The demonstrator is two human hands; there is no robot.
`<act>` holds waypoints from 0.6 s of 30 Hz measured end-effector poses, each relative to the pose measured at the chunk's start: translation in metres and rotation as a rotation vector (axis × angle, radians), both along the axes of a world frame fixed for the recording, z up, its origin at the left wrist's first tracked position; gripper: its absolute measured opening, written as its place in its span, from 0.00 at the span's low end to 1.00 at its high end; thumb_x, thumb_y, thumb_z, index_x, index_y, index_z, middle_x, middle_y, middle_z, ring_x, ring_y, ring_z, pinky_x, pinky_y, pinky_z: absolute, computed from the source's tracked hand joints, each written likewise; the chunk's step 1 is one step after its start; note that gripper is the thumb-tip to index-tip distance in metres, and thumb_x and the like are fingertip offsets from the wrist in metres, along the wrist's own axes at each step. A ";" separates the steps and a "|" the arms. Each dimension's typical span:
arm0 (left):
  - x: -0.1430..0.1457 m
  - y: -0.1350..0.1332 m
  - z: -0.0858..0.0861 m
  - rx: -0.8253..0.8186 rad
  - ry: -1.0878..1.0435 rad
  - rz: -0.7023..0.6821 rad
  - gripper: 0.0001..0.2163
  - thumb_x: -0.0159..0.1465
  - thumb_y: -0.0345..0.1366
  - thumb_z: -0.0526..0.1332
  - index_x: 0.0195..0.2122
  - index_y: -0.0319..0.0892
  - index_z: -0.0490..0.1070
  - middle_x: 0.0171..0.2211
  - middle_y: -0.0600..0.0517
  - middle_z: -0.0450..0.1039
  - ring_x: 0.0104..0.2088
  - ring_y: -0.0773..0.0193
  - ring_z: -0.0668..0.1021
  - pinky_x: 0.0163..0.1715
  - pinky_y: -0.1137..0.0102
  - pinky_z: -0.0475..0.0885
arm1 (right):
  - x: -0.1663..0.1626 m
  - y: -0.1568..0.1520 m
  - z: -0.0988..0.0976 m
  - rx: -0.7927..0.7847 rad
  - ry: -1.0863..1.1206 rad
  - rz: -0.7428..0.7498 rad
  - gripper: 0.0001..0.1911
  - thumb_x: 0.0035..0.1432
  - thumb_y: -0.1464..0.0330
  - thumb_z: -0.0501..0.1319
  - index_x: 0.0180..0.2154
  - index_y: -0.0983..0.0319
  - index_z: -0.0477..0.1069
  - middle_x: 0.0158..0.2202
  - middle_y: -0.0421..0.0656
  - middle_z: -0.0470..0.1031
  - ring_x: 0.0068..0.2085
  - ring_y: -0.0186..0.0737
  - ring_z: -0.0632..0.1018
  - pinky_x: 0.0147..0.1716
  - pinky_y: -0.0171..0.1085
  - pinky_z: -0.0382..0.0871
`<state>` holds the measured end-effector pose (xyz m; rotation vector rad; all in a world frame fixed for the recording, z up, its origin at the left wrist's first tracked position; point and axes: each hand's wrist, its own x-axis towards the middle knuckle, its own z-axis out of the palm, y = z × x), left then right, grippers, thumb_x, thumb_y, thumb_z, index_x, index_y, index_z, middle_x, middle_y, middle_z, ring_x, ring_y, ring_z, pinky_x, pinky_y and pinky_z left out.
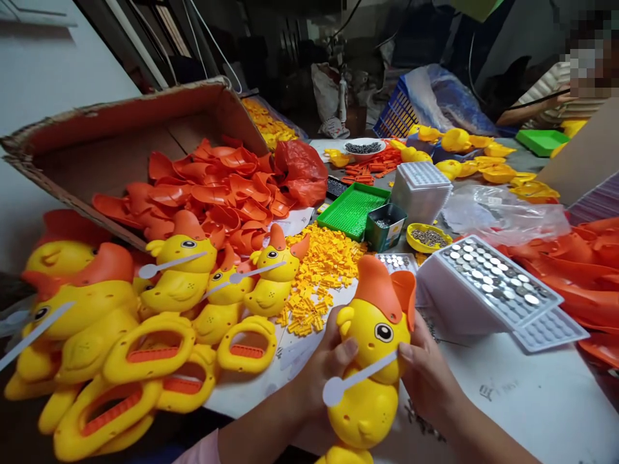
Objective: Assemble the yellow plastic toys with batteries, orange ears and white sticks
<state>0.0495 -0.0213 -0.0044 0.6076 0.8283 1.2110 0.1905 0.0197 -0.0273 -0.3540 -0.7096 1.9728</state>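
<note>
Between my two hands is a yellow plastic toy duck (365, 412) with an orange bill on top and a large printed eye. A white strip with a round end (333, 391) sticks out across its neck. My left hand (333, 351) grips the head from the left, thumb beside the eye. From the right, my right hand (423, 361) holds the head, its thumb at the strip's narrow end. The fingers behind the toy are hidden. Similar ducks (178, 270) with looped handles (149, 348) lie piled to the left.
A cardboard box (145, 122) of orange bill parts (217, 187) stands behind the ducks. Small yellow pieces (324, 264) are heaped mid-table. Beyond are a green tray (355, 209), a tin (385, 229), a yellow screw dish (428, 238) and a tray of metal discs (503, 277). A person (546, 96) sits far right.
</note>
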 end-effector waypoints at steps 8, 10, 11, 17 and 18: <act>-0.028 -0.045 0.006 -0.144 -0.113 -0.384 0.40 0.49 0.51 0.70 0.59 0.46 0.55 0.46 0.46 0.69 0.43 0.62 0.75 0.41 0.71 0.69 | 0.003 0.001 0.001 0.007 -0.022 -0.163 0.40 0.57 0.66 0.82 0.57 0.58 0.56 0.55 0.50 0.56 0.54 0.58 0.61 0.46 0.42 0.73; -0.033 -0.058 0.009 -0.227 0.074 -0.378 0.42 0.46 0.37 0.73 0.59 0.45 0.54 0.47 0.47 0.68 0.46 0.61 0.74 0.44 0.70 0.68 | 0.003 0.004 -0.001 0.013 -0.050 -0.201 0.40 0.59 0.65 0.82 0.56 0.58 0.55 0.55 0.50 0.55 0.54 0.56 0.61 0.44 0.40 0.74; -0.034 -0.062 0.010 -0.274 0.194 -0.315 0.38 0.46 0.31 0.71 0.58 0.43 0.56 0.47 0.48 0.69 0.45 0.62 0.74 0.44 0.70 0.68 | 0.003 0.006 -0.002 0.024 -0.065 -0.204 0.39 0.59 0.64 0.82 0.56 0.58 0.56 0.55 0.50 0.55 0.55 0.55 0.61 0.43 0.39 0.75; -0.053 -0.087 0.020 -0.435 0.463 0.201 0.21 0.48 0.40 0.70 0.40 0.37 0.69 0.35 0.51 0.73 0.34 0.65 0.76 0.34 0.74 0.71 | 0.006 0.008 -0.005 0.135 -0.195 -0.079 0.35 0.67 0.55 0.76 0.57 0.60 0.56 0.52 0.52 0.59 0.49 0.51 0.67 0.42 0.36 0.73; -0.060 -0.092 0.022 -0.461 0.518 0.356 0.23 0.45 0.41 0.72 0.39 0.37 0.68 0.35 0.51 0.74 0.34 0.64 0.76 0.34 0.75 0.72 | 0.007 0.008 -0.005 0.148 -0.224 -0.072 0.35 0.67 0.54 0.76 0.57 0.61 0.55 0.51 0.52 0.61 0.47 0.50 0.69 0.41 0.36 0.72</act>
